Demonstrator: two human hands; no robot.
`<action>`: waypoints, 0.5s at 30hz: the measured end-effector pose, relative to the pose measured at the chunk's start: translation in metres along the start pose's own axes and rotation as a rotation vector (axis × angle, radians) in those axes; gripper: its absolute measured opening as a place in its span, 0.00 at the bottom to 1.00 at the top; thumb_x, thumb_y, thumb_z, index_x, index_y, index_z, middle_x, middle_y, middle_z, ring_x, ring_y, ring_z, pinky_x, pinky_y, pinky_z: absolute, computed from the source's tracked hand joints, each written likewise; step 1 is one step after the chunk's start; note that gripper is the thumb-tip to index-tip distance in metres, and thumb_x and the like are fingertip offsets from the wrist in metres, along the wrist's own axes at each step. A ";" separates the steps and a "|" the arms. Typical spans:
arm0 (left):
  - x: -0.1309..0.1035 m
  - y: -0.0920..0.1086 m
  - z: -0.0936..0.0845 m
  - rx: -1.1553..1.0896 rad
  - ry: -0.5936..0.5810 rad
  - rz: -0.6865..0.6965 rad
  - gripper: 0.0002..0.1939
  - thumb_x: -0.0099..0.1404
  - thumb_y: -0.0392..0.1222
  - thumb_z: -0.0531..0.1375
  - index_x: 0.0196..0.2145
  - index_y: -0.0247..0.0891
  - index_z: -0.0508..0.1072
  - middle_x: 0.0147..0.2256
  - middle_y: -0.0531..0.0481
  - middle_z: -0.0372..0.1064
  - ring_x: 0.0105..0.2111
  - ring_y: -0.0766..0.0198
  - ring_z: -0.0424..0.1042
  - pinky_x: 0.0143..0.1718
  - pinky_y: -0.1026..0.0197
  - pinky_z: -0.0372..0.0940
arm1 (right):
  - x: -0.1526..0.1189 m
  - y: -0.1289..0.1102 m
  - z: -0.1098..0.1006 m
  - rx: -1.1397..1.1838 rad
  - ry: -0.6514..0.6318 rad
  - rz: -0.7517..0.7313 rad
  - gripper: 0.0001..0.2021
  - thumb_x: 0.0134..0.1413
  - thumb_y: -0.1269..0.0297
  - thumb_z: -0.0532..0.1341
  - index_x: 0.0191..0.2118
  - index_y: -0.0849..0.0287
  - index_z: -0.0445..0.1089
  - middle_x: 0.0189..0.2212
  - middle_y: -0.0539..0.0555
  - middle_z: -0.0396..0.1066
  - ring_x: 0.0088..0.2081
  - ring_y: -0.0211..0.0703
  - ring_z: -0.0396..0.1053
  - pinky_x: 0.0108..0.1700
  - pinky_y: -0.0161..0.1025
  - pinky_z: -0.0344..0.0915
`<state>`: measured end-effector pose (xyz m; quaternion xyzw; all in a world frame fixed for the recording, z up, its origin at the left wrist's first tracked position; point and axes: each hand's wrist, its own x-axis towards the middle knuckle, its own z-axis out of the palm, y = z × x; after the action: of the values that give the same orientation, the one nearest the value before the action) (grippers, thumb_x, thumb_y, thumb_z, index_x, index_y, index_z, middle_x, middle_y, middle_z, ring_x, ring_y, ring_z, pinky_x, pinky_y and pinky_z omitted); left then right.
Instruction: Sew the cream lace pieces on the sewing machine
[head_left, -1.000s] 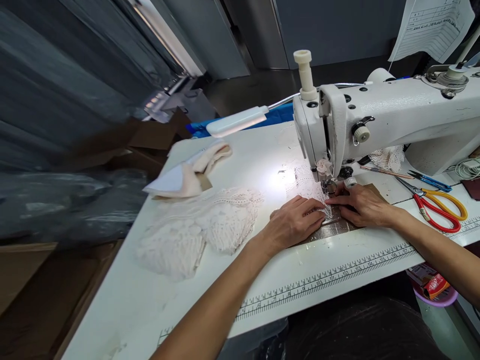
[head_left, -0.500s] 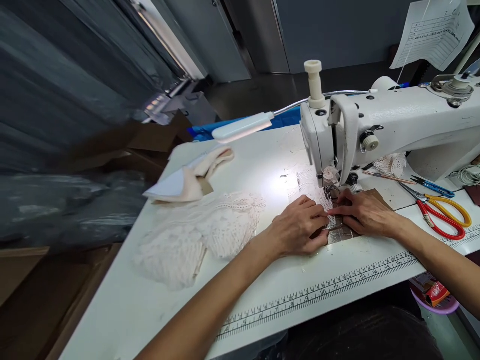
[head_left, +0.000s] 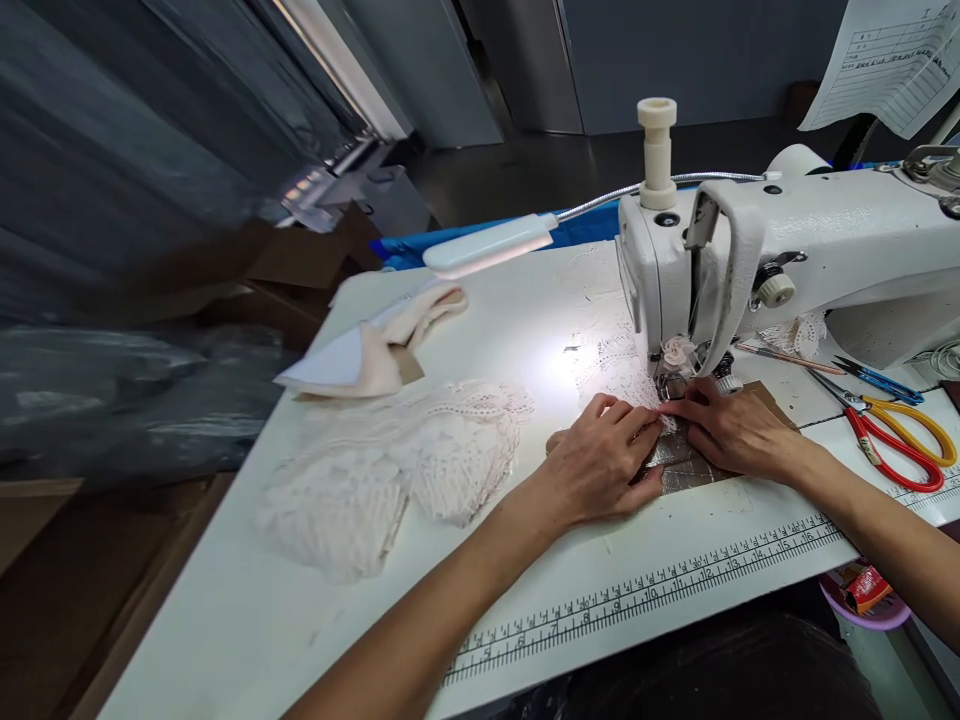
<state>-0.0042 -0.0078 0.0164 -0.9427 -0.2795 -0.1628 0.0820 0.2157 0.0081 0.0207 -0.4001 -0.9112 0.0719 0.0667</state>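
Since the earlier frames the view has swung slightly left, so the sewing machine (head_left: pixel 787 250) sits further right in the picture; both hands have kept their place at the needle, the left hand now resting a little flatter.

Left hand (head_left: pixel 604 455): palm down on the table (head_left: pixel 247 620), fingers lying close together and pressing a strip of white lace (head_left: pixel 615 365) flat just in front of the presser foot (head_left: pixel 670 384). Fingertips meet those of the other hand.

Right hand (head_left: pixel 731 430): palm down beside the presser foot, fingers extended and close together, pressing the same lace from the right side. Whether thumb and forefinger pinch the lace edge cannot be told.

The lace runs from under the presser foot away across the lit patch of table. Under both hands lies a brown gridded sheet (head_left: pixel 686 465).

Surroundings: a heap of lace pieces (head_left: pixel 405 460) lies left of the left forearm, well apart from the needle. A folded beige cloth (head_left: pixel 375 350) sits beyond it. A lamp (head_left: pixel 491 245) on a flexible neck hangs over the table. Red-and-yellow scissors (head_left: pixel 896 440) and blue snips (head_left: pixel 877 378) lie right of the right hand. A printed ruler (head_left: pixel 652 590) runs along the near table edge.
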 end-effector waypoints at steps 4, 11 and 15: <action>0.000 0.001 0.003 0.026 -0.020 -0.016 0.17 0.68 0.46 0.53 0.44 0.32 0.73 0.40 0.40 0.74 0.37 0.53 0.71 0.43 0.49 0.65 | -0.004 0.002 0.000 0.081 0.030 -0.053 0.19 0.65 0.66 0.50 0.56 0.57 0.71 0.46 0.62 0.69 0.37 0.45 0.67 0.39 0.43 0.68; 0.000 0.000 0.005 0.051 -0.079 -0.060 0.21 0.68 0.49 0.52 0.47 0.30 0.73 0.48 0.37 0.73 0.41 0.51 0.71 0.42 0.49 0.64 | -0.006 0.002 0.002 0.059 0.066 -0.090 0.20 0.63 0.69 0.50 0.56 0.59 0.70 0.44 0.63 0.69 0.36 0.45 0.66 0.38 0.43 0.68; 0.001 -0.002 0.005 0.035 -0.095 -0.091 0.22 0.68 0.50 0.52 0.48 0.30 0.73 0.49 0.35 0.72 0.42 0.49 0.71 0.42 0.48 0.64 | -0.003 -0.001 0.003 -0.016 0.067 -0.090 0.20 0.63 0.71 0.50 0.57 0.60 0.69 0.42 0.64 0.70 0.34 0.45 0.66 0.36 0.42 0.67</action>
<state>-0.0032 -0.0042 0.0125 -0.9341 -0.3284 -0.1166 0.0778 0.2169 0.0050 0.0175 -0.3616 -0.9260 0.0480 0.0971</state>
